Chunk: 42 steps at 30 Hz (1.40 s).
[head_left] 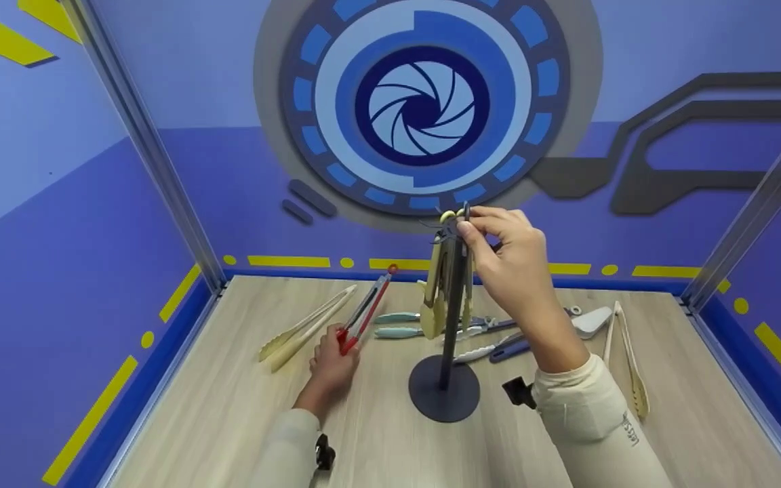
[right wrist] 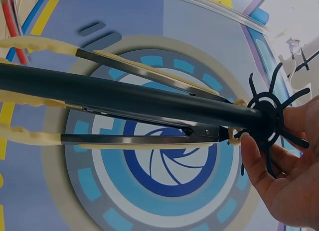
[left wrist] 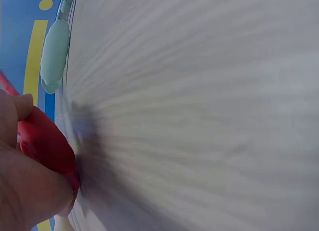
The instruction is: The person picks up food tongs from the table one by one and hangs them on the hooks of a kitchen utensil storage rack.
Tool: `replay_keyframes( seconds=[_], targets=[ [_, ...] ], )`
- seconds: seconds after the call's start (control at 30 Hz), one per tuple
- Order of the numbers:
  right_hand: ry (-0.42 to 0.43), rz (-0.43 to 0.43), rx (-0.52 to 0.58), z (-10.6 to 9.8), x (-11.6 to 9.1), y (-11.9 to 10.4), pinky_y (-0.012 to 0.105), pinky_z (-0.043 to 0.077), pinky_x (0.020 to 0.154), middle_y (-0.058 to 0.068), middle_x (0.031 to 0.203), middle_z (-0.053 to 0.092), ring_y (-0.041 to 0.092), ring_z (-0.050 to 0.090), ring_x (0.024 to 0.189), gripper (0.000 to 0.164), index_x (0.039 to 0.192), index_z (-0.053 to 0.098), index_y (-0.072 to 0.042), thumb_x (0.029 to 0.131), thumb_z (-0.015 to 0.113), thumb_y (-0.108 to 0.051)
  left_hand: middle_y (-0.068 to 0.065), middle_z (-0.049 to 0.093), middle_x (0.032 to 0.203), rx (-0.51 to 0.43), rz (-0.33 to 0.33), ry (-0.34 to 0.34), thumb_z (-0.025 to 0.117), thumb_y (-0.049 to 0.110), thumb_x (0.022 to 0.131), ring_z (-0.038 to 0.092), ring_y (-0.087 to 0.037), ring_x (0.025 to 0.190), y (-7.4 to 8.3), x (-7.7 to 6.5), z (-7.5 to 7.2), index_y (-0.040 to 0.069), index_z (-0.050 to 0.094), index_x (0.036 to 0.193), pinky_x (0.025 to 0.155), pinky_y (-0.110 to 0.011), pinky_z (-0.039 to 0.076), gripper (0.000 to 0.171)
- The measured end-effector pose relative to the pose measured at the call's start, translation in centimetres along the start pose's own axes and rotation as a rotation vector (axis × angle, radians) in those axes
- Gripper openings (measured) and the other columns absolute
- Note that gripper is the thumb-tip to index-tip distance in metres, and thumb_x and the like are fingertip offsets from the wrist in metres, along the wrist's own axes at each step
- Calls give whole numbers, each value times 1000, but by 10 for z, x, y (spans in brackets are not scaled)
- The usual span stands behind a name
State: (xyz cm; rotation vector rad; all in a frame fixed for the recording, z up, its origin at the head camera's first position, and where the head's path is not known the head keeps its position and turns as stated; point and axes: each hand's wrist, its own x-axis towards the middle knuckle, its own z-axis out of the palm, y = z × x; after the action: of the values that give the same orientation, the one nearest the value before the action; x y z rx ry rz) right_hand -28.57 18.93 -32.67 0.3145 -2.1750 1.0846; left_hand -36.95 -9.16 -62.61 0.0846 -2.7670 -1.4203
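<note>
My left hand (head_left: 334, 369) grips red-and-silver tongs (head_left: 348, 343) by their red end, low over the table left of the stand. In the left wrist view, thumb and finger pinch the red part (left wrist: 47, 141). My right hand (right wrist: 279, 191) is at the top of a dark utensil stand (head_left: 452, 325), thumb and fingers around its ring of curved hooks (right wrist: 269, 116). The thumb tip lies by a yellow hanging loop. Cream-handled tongs (right wrist: 42, 44) hang from the hooks beside the pole. The stand's round base (head_left: 445, 409) rests on the table.
Cream tongs (head_left: 293, 351) lie at the left. Behind the stand are mint-ended tongs (head_left: 397, 333). To its right lie a dark blue handle (head_left: 511, 349), a white-headed utensil (head_left: 594, 322) and more cream tongs (head_left: 638, 390). Printed walls enclose the wooden table.
</note>
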Motion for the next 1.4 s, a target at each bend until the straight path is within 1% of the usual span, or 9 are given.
replay_keyframes(
  seconds=[0.27, 0.4, 0.53, 0.63, 0.73, 0.87, 0.93, 1.2, 1.4],
  targets=[
    [10, 1, 6, 0, 0, -1, 29, 46, 77, 12, 126, 79, 28, 67, 112, 18, 106, 85, -5, 102, 73, -19, -11, 58, 141, -37, 61, -55, 64, 28, 105, 49, -35, 130, -6, -15, -11, 22, 43, 150, 103, -58, 32, 50],
    [3, 7, 7, 0, 0, 1, 28, 46, 77, 12, 126, 79, 28, 67, 112, 19, 106, 85, -5, 102, 73, -19, -13, 55, 146, -149, 108, -83, 61, 26, 108, 49, -35, 134, -6, -22, -15, 22, 40, 151, 111, -62, 31, 48],
    [-4, 9, 20, -1, 1, 4, 22, 45, 73, 11, 126, 79, 26, 66, 109, 18, 107, 85, -6, 102, 74, -20, -17, 51, 149, -311, 151, -108, 59, 19, 110, 48, -35, 139, -1, -28, -18, 20, 38, 151, 115, -58, 34, 47],
    [-9, 12, 32, -2, 1, 5, 20, 46, 71, 12, 127, 78, 24, 66, 108, 18, 107, 85, -7, 102, 74, -20, -18, 50, 149, -370, 197, -108, 59, 17, 110, 47, -36, 140, 6, -33, -21, 18, 37, 151, 116, -55, 35, 47],
    [-8, 9, 41, -1, 2, 6, 18, 46, 70, 12, 127, 78, 24, 66, 108, 17, 107, 85, -7, 102, 74, -20, -17, 50, 149, -348, 262, -112, 59, 19, 110, 48, -37, 142, 13, -40, -24, 19, 36, 152, 117, -59, 37, 48],
    [-2, 0, 42, 0, 2, 6, 18, 47, 70, 12, 128, 78, 25, 67, 111, 18, 107, 85, -7, 102, 74, -20, -12, 49, 149, -326, 289, -147, 59, 27, 111, 48, -34, 141, 22, -49, -27, 27, 34, 152, 117, -58, 39, 48],
    [-1, -6, 39, 1, 2, 6, 17, 47, 71, 12, 129, 78, 26, 67, 113, 18, 107, 85, -7, 102, 74, -19, -12, 49, 147, -337, 299, -158, 59, 29, 111, 48, -32, 139, 27, -54, -28, 27, 34, 152, 115, -55, 40, 49],
    [-3, -5, 44, 1, 2, 5, 18, 48, 71, 14, 130, 78, 27, 68, 114, 18, 106, 85, -7, 102, 74, -19, -13, 52, 141, -393, 400, -131, 60, 25, 110, 49, -29, 131, 46, -68, -29, 19, 35, 152, 107, -46, 42, 49],
    [7, 18, 55, -1, 1, 6, 17, 48, 70, 12, 130, 78, 27, 68, 115, 17, 107, 85, -7, 102, 75, -19, -11, 52, 140, -420, 437, -146, 59, 23, 110, 51, -26, 129, 57, -74, -30, 16, 34, 152, 106, -37, 44, 49]
  ],
)
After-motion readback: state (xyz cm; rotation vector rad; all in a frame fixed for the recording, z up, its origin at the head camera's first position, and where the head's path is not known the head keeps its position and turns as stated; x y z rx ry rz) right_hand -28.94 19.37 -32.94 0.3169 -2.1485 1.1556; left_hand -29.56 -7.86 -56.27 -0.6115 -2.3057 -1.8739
